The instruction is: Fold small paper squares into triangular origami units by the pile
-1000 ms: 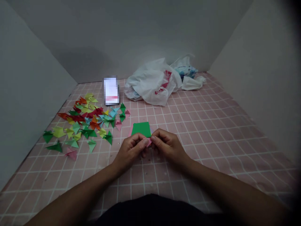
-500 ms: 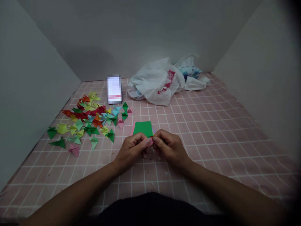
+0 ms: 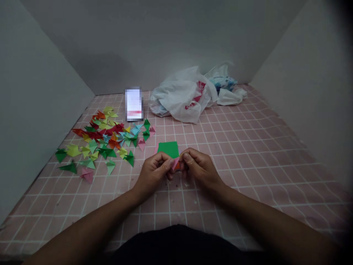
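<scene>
Folded paper pieces (image 3: 106,141) are lying at ten o'clock of the hands (image 3: 178,170); plastic bags (image 3: 190,94) are sitting at twelve, paper sheets (image 3: 168,149) between.

A small pink paper piece (image 3: 175,163), folded narrow and tilted, is pinched between the fingertips of the left hand (image 3: 154,172) and right hand (image 3: 199,169), with a bit of orange showing just beneath it; most of it is hidden by the fingers

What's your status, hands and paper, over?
Left hand and right hand together pinching small pink folded paper piece. Green paper square lies just beyond the hands. Pile of coloured folded paper triangles off left, apart from hands.
</scene>
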`<state>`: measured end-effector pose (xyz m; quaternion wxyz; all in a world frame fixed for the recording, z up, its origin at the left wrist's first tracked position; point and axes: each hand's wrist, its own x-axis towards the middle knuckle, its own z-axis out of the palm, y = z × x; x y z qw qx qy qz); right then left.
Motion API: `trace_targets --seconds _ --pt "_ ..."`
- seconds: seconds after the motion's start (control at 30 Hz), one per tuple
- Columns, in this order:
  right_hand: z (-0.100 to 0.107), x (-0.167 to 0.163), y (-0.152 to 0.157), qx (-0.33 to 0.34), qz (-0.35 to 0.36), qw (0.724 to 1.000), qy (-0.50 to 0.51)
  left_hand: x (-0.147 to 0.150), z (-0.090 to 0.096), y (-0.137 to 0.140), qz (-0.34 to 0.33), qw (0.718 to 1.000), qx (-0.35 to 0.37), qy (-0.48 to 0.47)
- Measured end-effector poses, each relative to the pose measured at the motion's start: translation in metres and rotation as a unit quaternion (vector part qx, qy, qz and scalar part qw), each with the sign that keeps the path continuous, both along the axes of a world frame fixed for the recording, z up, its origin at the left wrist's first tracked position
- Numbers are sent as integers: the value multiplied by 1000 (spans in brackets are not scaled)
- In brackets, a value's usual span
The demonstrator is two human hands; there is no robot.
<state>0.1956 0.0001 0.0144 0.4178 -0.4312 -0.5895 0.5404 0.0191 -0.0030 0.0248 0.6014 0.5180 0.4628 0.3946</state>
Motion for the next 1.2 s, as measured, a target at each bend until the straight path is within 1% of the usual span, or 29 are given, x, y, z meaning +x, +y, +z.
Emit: trace_targets --seconds 0.13,0.33,0.43,0.5,0.57,0.63,0.73,0.83,0.97,1.07,1.2 --pt "-1 -4 0 1 38 999 11 1 -2 0 17 1000 2 -5" --pt "0 -4 -1 54 10 998 -41 2 -2 -1 12 1000 26 2" --pt "0 -3 -1 83 28 993 -76 1 -1 -1 24 997 61 32" --pt "0 -4 -2 86 41 992 -79 1 -1 -1 29 996 75 38" --pt "0 -5 -3 73 46 994 -67 1 -2 -1 31 998 58 19" --pt "1 -6 -3 64 53 995 -58 1 -3 -1 38 999 26 -10" --pt "2 -6 -3 75 53 993 -68 1 -4 -1 37 999 -1 -21" --pt "3 -5 -4 83 56 992 -80 0 -3 -2 21 1000 -3 -9" --pt "6 -5 -4 69 65 993 -69 1 -3 -2 29 999 4 -14" --pt "6 -4 -3 62 42 995 -62 2 -4 -1 18 1000 -4 -7" --pt "3 -3 -2 72 17 996 -46 2 -4 0 -2 1000 -8 -4"
